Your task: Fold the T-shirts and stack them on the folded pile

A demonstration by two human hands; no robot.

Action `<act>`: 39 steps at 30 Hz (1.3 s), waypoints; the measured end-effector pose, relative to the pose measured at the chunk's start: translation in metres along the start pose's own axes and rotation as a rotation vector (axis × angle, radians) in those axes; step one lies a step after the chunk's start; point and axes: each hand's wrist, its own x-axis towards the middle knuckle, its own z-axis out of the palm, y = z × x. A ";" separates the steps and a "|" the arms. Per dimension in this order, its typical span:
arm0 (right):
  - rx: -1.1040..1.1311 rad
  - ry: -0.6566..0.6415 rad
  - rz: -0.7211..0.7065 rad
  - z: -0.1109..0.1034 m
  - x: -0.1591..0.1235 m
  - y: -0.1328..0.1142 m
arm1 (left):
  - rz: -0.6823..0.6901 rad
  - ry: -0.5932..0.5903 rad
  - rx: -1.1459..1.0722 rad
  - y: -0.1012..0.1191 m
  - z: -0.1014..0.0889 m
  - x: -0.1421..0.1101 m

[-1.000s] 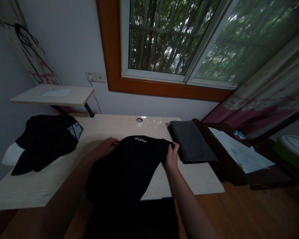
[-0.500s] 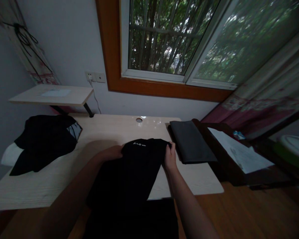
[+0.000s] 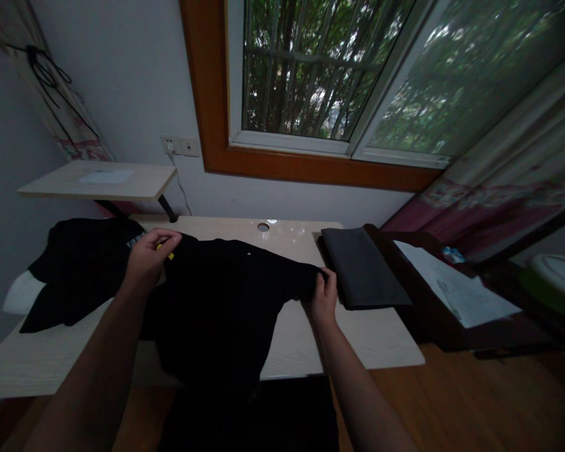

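Note:
A black shirt point(image 3: 216, 301) is stretched sideways over the desk, its lower part hanging past the front edge. My left hand point(image 3: 148, 257) is closed on the upper left part of it, with a small yellow patch showing just below the fingers. At the right, my right hand point(image 3: 324, 298) pinches the end of a narrow, sleeve-like part. A small white mark sits near the shirt's upper edge. Behind my left hand lies a heap of black cloth point(image 3: 80, 270), partly hidden by the hand.
The pale wooden desk point(image 3: 381, 339) stands against the wall below a window. A dark grey folder point(image 3: 365, 267) lies at its right side. A raised shelf point(image 3: 61, 179) holds a paper at the back left. Farther right, papers point(image 3: 452, 282) lie on a dark surface.
My left hand has moved left and away from me, spreading the shirt wider. The white lettering near its top is now mostly out of sight. My right hand keeps its grip in place.

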 end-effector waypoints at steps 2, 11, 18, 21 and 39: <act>0.030 0.036 0.039 -0.001 0.000 0.000 | -0.061 -0.281 0.059 0.003 -0.008 -0.011; 0.100 0.149 0.181 -0.001 0.003 -0.001 | -0.317 -0.945 0.147 -0.012 0.004 -0.035; 0.099 0.141 0.162 -0.001 0.003 0.000 | 0.143 -0.517 0.441 -0.063 0.033 -0.005; 0.106 0.134 0.168 -0.001 0.004 0.001 | 0.128 -0.561 0.562 -0.072 0.045 -0.006; -0.061 -0.011 -0.190 -0.001 -0.006 -0.012 | 0.345 0.284 0.629 -0.021 0.000 0.025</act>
